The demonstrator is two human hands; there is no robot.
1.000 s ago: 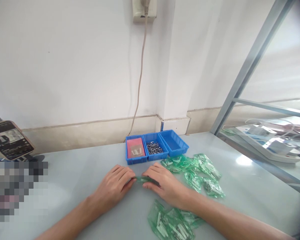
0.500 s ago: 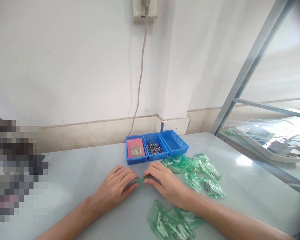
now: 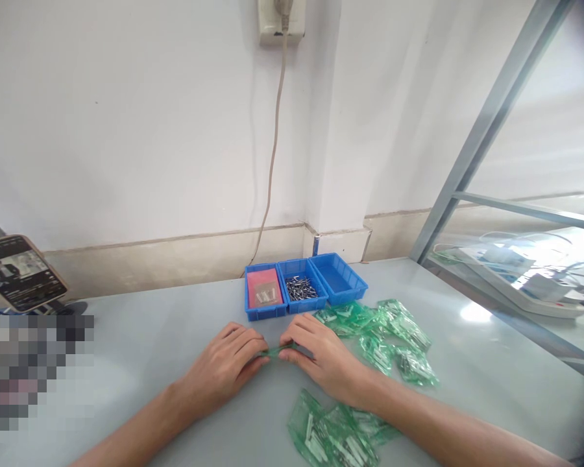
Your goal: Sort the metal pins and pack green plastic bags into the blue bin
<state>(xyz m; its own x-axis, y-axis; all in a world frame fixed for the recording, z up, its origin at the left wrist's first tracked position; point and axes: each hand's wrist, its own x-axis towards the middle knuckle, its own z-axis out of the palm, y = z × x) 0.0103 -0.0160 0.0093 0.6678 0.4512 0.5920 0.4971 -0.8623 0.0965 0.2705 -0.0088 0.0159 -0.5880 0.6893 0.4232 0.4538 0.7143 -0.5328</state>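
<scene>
Between my two hands a green plastic bag is stretched, mostly covered by the fingers. My left hand pinches its left end between thumb and fingers. On the other end, my right hand is closed in the same way. What the bag contains is hidden. Several green bags with pale and metal pieces inside lie to the right of my right hand. More filled green bags lie nearer to me, partly under my right forearm.
Beyond my hands stand three blue trays: one with a pink sheet and small clear packet, one with metal screws or pins, one bare. A phone on a stand is at left; a metal frame rises at right.
Both hands stay almost in place, still closed on the green bag, which shifts slightly between the fingers. The trays and the other bags have not moved.
</scene>
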